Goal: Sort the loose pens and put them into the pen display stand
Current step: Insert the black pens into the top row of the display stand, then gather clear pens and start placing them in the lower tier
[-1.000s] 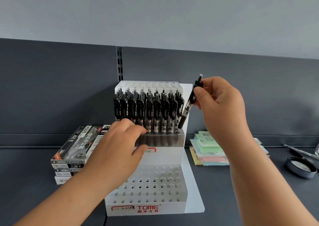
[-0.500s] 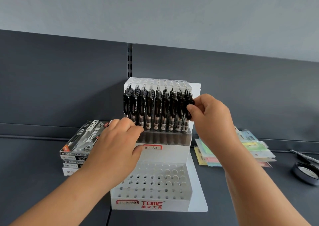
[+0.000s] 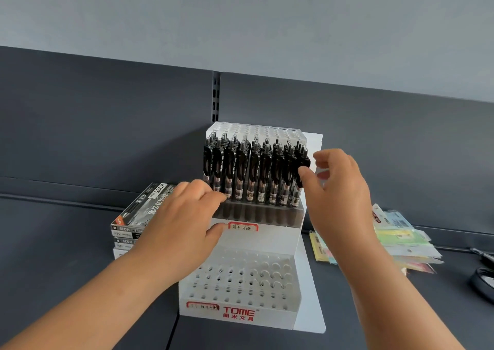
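The step in hand seems to be the end of one placement: the middle tier of the stand (image 3: 278, 233) is full of black pens (image 3: 254, 173) standing upright in tight rows, and the right hand (image 3: 339, 194) is at the last pen (image 3: 294, 194) on the right end of the front row. Its thumb (image 3: 307, 175) touches or lies just beside the clip of this pen, while the forefinger (image 3: 323, 155) is curved above it and apart from the thumb, so the hand pinches nothing; I judge the pen to be seated already. The left hand (image 3: 184, 224) holds the stand steady: its fingers (image 3: 208, 191) are curled over the edge of the middle tier at the feet of the pens, and the thumb presses on the white front, beside the red label. The lower tier (image 3: 240, 277) shows only empty holes, and the top tier looks empty too. The next move probably calls for a new loose pen; a thin thing (image 3: 479, 252) at the far right of the shelf may be one, but it is too small to tell.
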Demonstrator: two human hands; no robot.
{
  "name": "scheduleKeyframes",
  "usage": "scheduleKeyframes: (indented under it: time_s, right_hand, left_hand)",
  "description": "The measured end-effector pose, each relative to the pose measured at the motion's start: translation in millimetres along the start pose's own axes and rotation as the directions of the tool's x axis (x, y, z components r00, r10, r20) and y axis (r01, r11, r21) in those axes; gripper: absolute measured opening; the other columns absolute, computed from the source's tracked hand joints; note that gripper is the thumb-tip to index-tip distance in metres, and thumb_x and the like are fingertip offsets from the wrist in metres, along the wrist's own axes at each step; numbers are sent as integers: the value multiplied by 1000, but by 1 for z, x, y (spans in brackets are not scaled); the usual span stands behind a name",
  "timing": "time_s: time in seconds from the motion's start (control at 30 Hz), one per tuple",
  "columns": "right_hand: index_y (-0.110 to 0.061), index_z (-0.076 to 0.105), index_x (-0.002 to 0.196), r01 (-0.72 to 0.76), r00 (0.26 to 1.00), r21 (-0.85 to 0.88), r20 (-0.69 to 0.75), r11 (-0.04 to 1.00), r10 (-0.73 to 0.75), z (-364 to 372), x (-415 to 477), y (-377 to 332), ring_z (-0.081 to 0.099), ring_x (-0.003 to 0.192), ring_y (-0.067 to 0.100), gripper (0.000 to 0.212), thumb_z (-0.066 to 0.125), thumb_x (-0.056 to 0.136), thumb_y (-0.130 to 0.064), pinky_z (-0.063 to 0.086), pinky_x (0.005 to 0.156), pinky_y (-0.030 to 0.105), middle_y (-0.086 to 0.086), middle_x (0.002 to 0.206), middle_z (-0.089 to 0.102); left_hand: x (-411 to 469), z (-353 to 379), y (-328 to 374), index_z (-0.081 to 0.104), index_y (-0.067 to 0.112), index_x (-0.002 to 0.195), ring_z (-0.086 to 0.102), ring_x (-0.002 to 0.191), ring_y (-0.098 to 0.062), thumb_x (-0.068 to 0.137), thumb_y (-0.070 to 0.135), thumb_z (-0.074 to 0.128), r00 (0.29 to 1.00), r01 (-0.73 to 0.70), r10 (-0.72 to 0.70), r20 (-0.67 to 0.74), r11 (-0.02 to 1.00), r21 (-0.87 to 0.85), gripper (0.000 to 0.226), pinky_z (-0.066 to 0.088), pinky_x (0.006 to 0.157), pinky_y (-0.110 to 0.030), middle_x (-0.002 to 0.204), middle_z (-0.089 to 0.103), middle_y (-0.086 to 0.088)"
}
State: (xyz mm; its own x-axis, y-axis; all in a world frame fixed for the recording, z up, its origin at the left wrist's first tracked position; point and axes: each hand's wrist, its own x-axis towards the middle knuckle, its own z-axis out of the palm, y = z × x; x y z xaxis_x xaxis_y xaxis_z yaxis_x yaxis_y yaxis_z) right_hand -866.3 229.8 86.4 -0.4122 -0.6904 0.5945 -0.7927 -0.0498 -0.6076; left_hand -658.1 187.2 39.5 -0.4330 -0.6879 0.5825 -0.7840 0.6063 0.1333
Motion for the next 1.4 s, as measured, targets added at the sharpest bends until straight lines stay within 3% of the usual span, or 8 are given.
scheduleKeyframes:
  time_s: [0.07, 0.23, 0.37, 0.5, 0.67, 1.03, 1.23, 1.4]
  right_hand:
    - [-17, 54, 120, 100, 992, -22, -76, 995, -102, 4, -8, -6, 48, 108, 14, 31, 57, 92, -30, 32, 83, 23, -5, 117, 52]
    - [-12, 58, 117, 367, 927, -34, -73, 930, -369, 22, -29, -34, 46, 108, 18, 32, 64, 87, -22, 36, 91, 28, 1, 117, 56]
    - [-15, 53, 128, 468, 873, -47, 182, 883, -453, 42, -48, -60, 44, 120, 19, 42, 60, 89, -30, 34, 99, 29, -1, 129, 52]
    - [-22, 39, 142, 554, 756, -29, 437, 832, -488, 66, -60, -91, 31, 135, 16, 56, 53, 92, -44, 25, 111, 30, -4, 147, 35]
    - [-23, 36, 143, 595, 683, -1, 527, 804, -505, 108, -80, -146, 27, 138, 20, 64, 52, 89, -53, 21, 112, 33, -2, 151, 29]
    - [-25, 27, 147, 689, 530, 139, 573, 712, -625, 201, -171, -313, 14, 144, 20, 69, 38, 90, -62, 14, 116, 39, -2, 156, 19]
    - [-26, 24, 148, 690, 491, 176, 599, 702, -633, 247, -218, -386, 14, 144, 19, 69, 36, 90, -63, 13, 116, 40, -3, 156, 18]
    - [-26, 21, 149, 670, 452, 195, 658, 716, -602, 281, -241, -430, 11, 145, 19, 69, 36, 91, -62, 10, 116, 40, -3, 157, 15]
  left_hand:
    - [-4, -7, -3, 53, 24, 130, 39, 115, -12, 87, 37, 62, 999, 42, -42, -11, 999, 0, 45, 33, 91, -24, 117, 48, 9]
    - [-21, -31, -23, 51, 22, 130, 37, 119, -14, 84, 37, 66, 989, 147, -144, -44, 987, 60, 51, 34, 95, -30, 124, 46, 8]
    - [-39, -58, -43, 40, 23, 140, 29, 132, -16, 85, 44, 61, 974, 226, -222, -47, 966, 124, 62, 28, 107, -33, 140, 38, 6]
    - [-65, -91, -75, 32, 26, 145, 21, 139, -15, 86, 50, 56, 951, 309, -300, -75, 930, 198, 68, 22, 112, -32, 148, 31, 6]
    - [-119, -136, -127, 31, 25, 146, 20, 141, -17, 85, 55, 54, 904, 425, -418, -84, 862, 276, 72, 21, 113, -35, 150, 29, 2]
    - [-244, -259, -256, 30, 21, 147, 25, 140, -25, 82, 61, 54, 783, 592, -609, -123, 671, 446, 79, 25, 112, -43, 150, 31, -6]
    - [-304, -310, -311, 20, 25, 149, 16, 143, -21, 85, 63, 47, 730, 632, -675, -110, 603, 487, 79, 18, 115, -39, 154, 21, -2]
    - [-338, -337, -355, 21, 26, 148, 17, 143, -20, 85, 63, 46, 688, 658, -718, -100, 561, 503, 77, 21, 115, -40, 154, 22, 0]
